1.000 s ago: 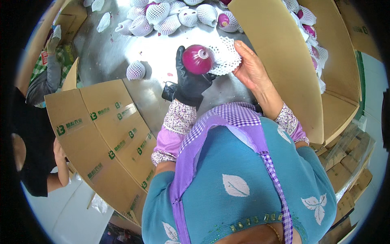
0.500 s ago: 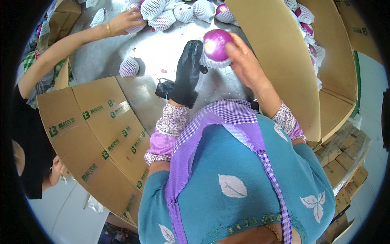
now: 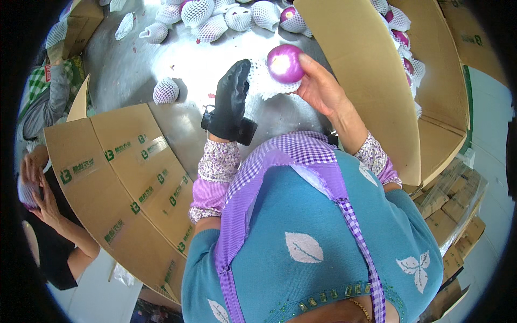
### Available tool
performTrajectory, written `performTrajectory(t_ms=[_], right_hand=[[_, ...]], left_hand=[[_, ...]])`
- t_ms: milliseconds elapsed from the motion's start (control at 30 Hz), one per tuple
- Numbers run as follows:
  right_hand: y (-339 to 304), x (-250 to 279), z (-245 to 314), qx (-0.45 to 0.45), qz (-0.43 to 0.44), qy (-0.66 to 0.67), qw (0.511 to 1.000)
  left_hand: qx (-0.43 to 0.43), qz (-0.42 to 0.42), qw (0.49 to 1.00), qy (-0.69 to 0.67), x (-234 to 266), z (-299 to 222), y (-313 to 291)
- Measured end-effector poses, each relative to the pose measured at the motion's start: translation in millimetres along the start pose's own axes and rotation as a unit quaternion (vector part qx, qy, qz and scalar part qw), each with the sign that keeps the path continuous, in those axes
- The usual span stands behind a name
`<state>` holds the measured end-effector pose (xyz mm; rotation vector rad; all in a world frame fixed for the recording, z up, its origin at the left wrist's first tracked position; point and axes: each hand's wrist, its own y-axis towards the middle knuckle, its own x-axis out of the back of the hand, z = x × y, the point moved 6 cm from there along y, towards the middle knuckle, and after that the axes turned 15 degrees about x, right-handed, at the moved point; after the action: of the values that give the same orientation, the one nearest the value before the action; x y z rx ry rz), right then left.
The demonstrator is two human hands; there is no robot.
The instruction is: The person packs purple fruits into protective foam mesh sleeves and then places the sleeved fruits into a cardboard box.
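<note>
My right hand (image 3: 322,86), bare, grips a round purple fruit (image 3: 284,62) above the metal table (image 3: 134,64). A white foam net sleeve (image 3: 264,83) hangs under and beside the fruit. My left hand (image 3: 231,97), in a black glove, is held flat with fingers straight, touching the sleeve's left edge. Both hands are raised in front of my purple checked apron.
Several net-wrapped fruits (image 3: 215,19) lie at the table's far side, one (image 3: 166,90) alone at left. A cardboard box flap (image 3: 124,177) lies at my left, a large box (image 3: 377,81) with wrapped fruit at my right. Another person's hands (image 3: 37,188) work at left.
The fruit has sunk partly into the net sleeve in my hands. An arm that reached across the table's far left has pulled back to the left edge.
</note>
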<state>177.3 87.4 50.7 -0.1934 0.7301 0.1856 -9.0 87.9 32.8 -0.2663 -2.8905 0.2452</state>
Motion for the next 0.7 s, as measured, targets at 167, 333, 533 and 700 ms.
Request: performTrajectory(t_ms=[167,333,533,700], right_hand=[[-2,5,11,0.098,0.036,-0.198,0.975],[-4,-1,13,0.097,0.051,-0.188,0.976],[-9,-12,18,0.064,0.039,-0.232,0.970],[-16,-18,28,0.057,0.066,-0.270,0.959]], left_hand=[[-0.047,0.011,0.998,0.031,5,-11,-5],[0.111,0.086,0.966,-0.217,-16,-45,-3],[-0.113,0.027,0.993,0.024,-17,-65,-5],[-0.066,0.069,0.995,-0.006,-17,-71,-7]])
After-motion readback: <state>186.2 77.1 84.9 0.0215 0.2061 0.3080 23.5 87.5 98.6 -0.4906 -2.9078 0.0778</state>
